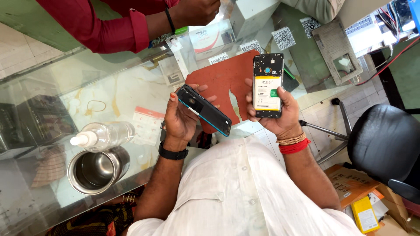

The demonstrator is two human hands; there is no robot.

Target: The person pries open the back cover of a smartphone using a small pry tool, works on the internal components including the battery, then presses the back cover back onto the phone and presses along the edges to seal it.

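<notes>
My left hand [180, 118] grips a black phone back cover [204, 110] with a blue edge, tilted above the glass counter. My right hand [280, 116] holds an opened phone body [267, 85] upright, its yellow and white battery and black circuit area facing me. Both hands hover over a reddish-brown work mat [223, 81] on the counter. A black band is on my left wrist, and red thread and beads on my right.
Another person's arm in a red sleeve [100, 26] reaches over the glass counter [122, 87] at the top. A steel cup [94, 170] and a clear bottle [105, 135] stand at left. Boxes and printed cards lie beyond the mat. A black chair [385, 144] sits right.
</notes>
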